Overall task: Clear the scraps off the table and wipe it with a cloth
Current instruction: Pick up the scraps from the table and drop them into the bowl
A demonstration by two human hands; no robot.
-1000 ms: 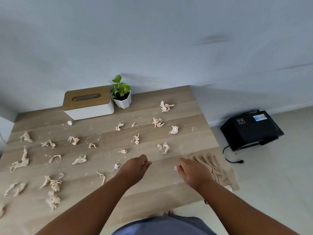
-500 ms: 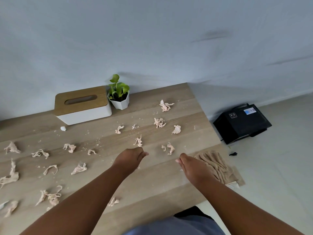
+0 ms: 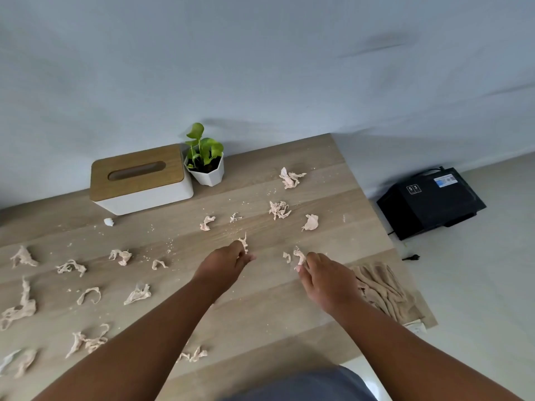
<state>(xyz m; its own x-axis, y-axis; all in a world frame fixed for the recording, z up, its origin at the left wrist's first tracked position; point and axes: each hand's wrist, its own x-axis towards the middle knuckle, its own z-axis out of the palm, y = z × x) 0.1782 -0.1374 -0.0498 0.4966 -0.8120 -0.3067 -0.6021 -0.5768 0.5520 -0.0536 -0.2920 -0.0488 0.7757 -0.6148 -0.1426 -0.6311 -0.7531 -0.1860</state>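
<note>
1. Your left hand (image 3: 224,260) reaches over the middle of the wooden worktop (image 3: 260,319), its grip curled round a thin pink scrap (image 3: 244,243) that sticks up past the fingertips.
2. Your right hand (image 3: 327,277) lies just to the right of it, the two hands apart, with its grip pinching a crumpled scrap (image 3: 299,256) at the fingertips; a smaller bit (image 3: 286,257) lies just left of that one.
3. Further scraps lie beyond your hands: one near the far right edge (image 3: 291,178), a frayed one (image 3: 278,210) below it, a rounded one (image 3: 311,222) to its right, and two small ones (image 3: 207,222) (image 3: 235,217) toward the middle.
4. Many more scraps are scattered over the left half of the worktop, such as a looped strip (image 3: 89,295) and a long twisted piece (image 3: 21,306) at the left edge; fine crumbs dot the wood between them.
5. The beige cloth (image 3: 382,287) lies bunched at the right edge of the worktop, just beside your right wrist.
6. A white tissue box with a wooden lid (image 3: 139,178) stands at the back by the wall, touching or nearly touching a small potted plant (image 3: 205,160) on its right.
7. A black device (image 3: 430,201) sits on the floor to the right of the worktop.
</note>
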